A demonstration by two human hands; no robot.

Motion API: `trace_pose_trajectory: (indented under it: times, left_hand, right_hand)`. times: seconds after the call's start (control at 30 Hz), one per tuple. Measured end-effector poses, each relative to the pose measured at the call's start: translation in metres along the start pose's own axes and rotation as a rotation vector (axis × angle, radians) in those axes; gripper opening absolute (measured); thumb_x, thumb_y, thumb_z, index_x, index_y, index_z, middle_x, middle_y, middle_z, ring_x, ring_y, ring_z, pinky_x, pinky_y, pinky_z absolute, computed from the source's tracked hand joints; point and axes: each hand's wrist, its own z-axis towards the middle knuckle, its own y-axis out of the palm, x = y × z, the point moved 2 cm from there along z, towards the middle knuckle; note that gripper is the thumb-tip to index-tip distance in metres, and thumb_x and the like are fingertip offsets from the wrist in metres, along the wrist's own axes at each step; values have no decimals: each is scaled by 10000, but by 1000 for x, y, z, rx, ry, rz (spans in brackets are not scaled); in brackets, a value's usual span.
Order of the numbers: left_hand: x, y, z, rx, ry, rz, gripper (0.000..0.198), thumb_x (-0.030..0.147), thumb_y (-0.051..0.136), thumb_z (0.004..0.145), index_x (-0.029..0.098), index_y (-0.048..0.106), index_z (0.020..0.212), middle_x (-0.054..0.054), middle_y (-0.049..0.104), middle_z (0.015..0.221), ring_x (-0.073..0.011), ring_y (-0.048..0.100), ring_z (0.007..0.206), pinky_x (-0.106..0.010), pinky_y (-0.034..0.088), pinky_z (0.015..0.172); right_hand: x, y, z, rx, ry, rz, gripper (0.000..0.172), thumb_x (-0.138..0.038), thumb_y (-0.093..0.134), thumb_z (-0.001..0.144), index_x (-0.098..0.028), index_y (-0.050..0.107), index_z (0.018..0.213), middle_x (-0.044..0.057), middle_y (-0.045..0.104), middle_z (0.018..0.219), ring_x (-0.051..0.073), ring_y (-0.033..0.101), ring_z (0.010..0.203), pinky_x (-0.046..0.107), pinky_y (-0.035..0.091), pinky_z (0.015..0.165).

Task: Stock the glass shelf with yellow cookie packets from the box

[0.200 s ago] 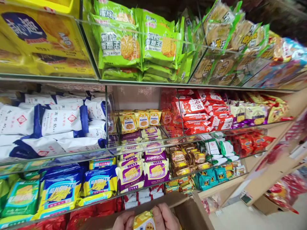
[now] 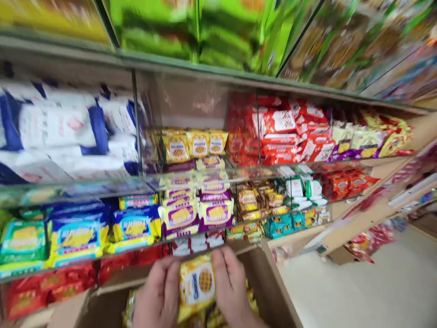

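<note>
At the lower centre of the frame, the left hand (image 2: 155,289) has its fingers closed on the left edge of a cookie packet (image 2: 197,284). This packet is yellow, and its white panel carries dark blue lettering, turned sideways, and then a round brown biscuit with lattice pattern. On the other edge, the fingers of the right hand (image 2: 230,284) are also gripping. Below it, more yellow packets (image 2: 252,300) lie inside an open cardboard box (image 2: 273,289).

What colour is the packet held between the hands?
The packet is mostly yellow with a white panel, seen best in the head view.
</note>
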Motion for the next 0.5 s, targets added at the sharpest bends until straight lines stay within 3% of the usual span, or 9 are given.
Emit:
trace_pose_trajectory:
  times: [0.13,0.27,0.37,0.5]
  left_hand:
    - [14,-4,-3,180,165,-131,160,378,410,771,257,508,806,32,537,700,-112,509,649,-208,398,613]
    - [22,-5,-6,243,188,-263,121,324,413,789,258,512,809,46,534,752,-96,496,705,-187,390,662]
    - [25,-6,-3,222,184,-339,123,335,427,787,264,523,818,55,541,746,-92,496,736,-170,386,673]
    - [25,-6,11,47,169,-422,159,386,451,768,263,531,829,59,517,670,-89,458,631,-178,367,552]
  right_hand:
    - [-13,-7,4,-44,28,137,279,-367,340,840,-191,344,624,-42,348,556,90,336,524,209,297,492]
    - [-23,-8,5,-59,84,232,305,-386,370,827,-189,318,599,-48,318,557,81,312,520,194,282,467]
    - [-27,-6,4,-55,169,333,307,-417,391,812,-189,340,613,-46,333,565,80,329,519,186,302,458]
    - [-26,-2,-3,-7,269,508,284,-437,394,808,-192,387,666,-50,374,561,79,376,503,184,352,461]
